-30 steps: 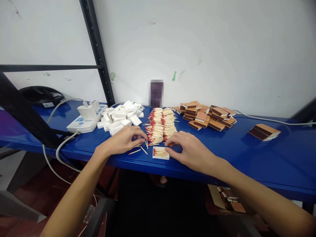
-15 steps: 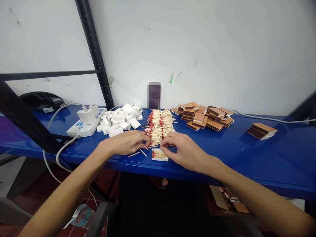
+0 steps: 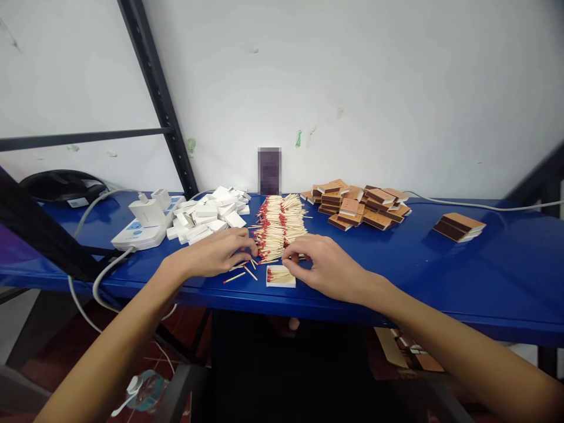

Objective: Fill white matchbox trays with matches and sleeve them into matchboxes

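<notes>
A small white matchbox tray lies near the table's front edge, with red-tipped matches inside. Behind it spreads a long pile of matches. My left hand is at the pile's left front side, fingers curled and closed; whatever they hold is hidden. Just below its fingertips lie several loose matches. On the other side, my right hand has thumb and forefinger pinched together beside the pile, above the tray's right end. I cannot make out anything between those fingertips.
Empty white trays are heaped at left, beside a power strip with chargers and cables. Brown matchbox sleeves are piled at right, and a few matchboxes stand farther right. A black shelf post rises at left.
The view has shifted slightly. My left hand has drawn back a little to the left from the pile, and more loose matches show beneath it. My right hand stays beside the tray.
</notes>
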`<state>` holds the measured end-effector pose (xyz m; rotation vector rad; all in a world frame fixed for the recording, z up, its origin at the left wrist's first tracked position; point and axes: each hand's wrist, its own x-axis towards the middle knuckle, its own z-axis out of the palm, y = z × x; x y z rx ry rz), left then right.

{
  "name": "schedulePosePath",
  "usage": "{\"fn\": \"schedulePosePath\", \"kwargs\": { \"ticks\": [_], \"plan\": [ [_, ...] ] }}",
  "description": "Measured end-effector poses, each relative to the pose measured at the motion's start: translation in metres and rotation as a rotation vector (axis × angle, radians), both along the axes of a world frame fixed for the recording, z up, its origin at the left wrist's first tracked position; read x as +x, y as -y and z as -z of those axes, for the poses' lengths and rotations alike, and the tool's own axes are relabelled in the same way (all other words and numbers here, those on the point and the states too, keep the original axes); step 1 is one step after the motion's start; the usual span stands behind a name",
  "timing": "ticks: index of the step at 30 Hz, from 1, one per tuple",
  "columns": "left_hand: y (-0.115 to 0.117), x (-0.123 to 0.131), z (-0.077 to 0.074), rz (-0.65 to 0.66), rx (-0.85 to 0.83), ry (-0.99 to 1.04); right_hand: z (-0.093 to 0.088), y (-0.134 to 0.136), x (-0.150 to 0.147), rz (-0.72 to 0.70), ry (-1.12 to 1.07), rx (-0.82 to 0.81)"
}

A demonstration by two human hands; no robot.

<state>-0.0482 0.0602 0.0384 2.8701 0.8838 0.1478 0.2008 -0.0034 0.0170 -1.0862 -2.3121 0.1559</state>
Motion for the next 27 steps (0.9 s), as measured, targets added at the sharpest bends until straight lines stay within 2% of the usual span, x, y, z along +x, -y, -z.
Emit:
{"fn": "schedulePosePath", "kwargs": {
  "ticks": [6, 16, 27],
  "plan": [
    [-0.009, -0.006, -0.003, 0.017, -0.014, 0.002, -0.006, -0.001, -0.007, -0.009, 0.038, -0.046],
    [-0.022, -0.012, -0.006, 0.034, -0.017, -0.007, -0.002, 0.0, -0.005, -0.097, 0.041, -0.039],
    [-0.007, 0.0, -0.008, 0.055, 0.083, -0.148, -0.013, -0.003, -0.003, -0.123, -0.007, 0.046]
  ]
}}
